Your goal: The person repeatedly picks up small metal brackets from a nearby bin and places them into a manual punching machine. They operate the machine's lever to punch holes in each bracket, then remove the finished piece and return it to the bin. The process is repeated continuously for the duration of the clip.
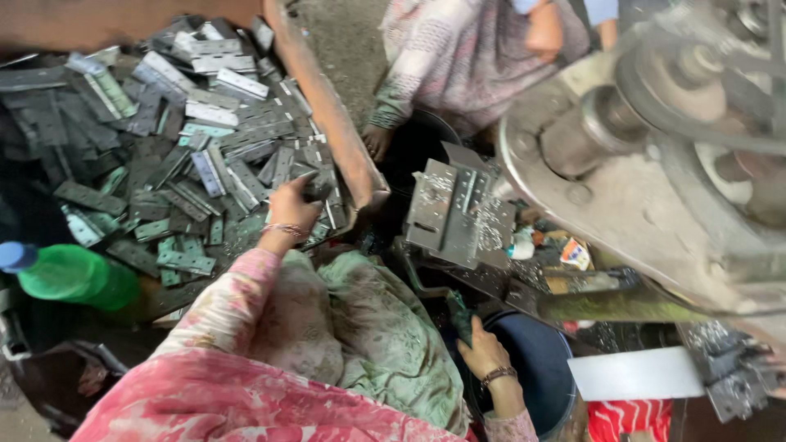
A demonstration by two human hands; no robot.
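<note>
I am sitting beside the big grey machine (pixel 655 188), with a heap of flat metal hinge plates (pixel 188 131), too many to count, lying ahead and to my left. My left hand (pixel 293 209) is reaching into the heap's near right edge, fingers clenched on one dark plate (pixel 318 188), its long axis unclear. My right hand (pixel 485 354) is gripping one small dark piece (pixel 461 315) over the one blue bucket (pixel 540 368), nearer the press block (pixel 454 209)

Single head view, looking steeply down, close over the lap; hinge pile (pixel 188 139) at 10 o'clock, press machine (pixel 655 155) at 2 o'clock, tilted frame.
</note>
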